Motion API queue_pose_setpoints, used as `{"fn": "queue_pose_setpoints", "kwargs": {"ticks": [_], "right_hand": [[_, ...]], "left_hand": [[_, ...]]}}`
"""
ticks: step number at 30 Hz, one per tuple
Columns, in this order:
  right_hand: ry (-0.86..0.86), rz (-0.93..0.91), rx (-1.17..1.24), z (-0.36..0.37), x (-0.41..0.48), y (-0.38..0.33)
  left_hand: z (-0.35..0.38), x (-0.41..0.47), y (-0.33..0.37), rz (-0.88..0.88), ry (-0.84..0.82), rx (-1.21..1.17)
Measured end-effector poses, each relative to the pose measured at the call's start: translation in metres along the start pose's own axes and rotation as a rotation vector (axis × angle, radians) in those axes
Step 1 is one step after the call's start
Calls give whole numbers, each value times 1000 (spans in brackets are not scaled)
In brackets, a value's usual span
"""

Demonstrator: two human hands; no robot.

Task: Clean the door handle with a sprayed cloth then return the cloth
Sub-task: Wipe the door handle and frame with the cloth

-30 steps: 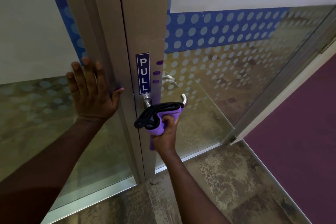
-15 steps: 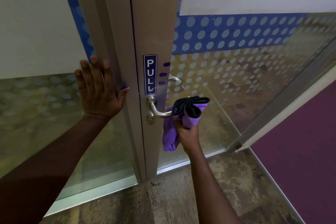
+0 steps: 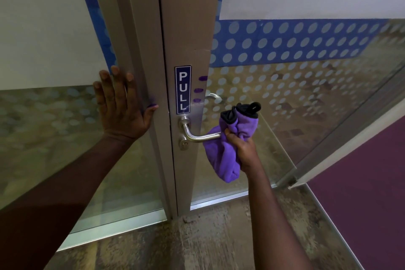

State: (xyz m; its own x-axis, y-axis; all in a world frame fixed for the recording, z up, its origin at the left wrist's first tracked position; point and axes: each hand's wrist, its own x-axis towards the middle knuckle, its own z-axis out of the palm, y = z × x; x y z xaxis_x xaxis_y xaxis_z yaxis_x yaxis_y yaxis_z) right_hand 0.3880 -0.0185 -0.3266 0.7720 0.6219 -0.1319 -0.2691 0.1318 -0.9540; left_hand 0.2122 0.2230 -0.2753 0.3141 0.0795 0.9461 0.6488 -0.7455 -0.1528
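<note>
A silver lever door handle (image 3: 198, 136) juts right from the metal door stile, below a blue PULL sign (image 3: 183, 89). My right hand (image 3: 243, 149) grips a purple cloth with black edging (image 3: 230, 149), wrapped around the handle's free end. The bare part of the lever near the stile is visible; its tip is hidden by the cloth. My left hand (image 3: 121, 105) lies flat with fingers spread against the glass panel and frame left of the door, holding nothing.
The glass door (image 3: 285, 94) with blue band and dot pattern stands slightly ajar. A second handle (image 3: 215, 97) shows through the glass on the far side. Mottled carpet (image 3: 197, 243) lies underfoot, purple carpet (image 3: 361, 193) at the right beyond a glass partition.
My right hand slid the cloth rightward along the lever, from near the stile out to its free end, uncovering the lever. My left hand stayed pressed on the panel.
</note>
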Motion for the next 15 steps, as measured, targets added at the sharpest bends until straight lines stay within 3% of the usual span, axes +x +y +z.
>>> {"fn": "queue_pose_setpoints", "kwargs": {"ticks": [7, 15], "right_hand": [[-53, 39, -43, -9, 12, -14], [31, -33, -13, -2, 14, -14]], "left_hand": [[-1, 1, 1, 20, -2, 12], [0, 0, 1, 8, -11, 18]]}}
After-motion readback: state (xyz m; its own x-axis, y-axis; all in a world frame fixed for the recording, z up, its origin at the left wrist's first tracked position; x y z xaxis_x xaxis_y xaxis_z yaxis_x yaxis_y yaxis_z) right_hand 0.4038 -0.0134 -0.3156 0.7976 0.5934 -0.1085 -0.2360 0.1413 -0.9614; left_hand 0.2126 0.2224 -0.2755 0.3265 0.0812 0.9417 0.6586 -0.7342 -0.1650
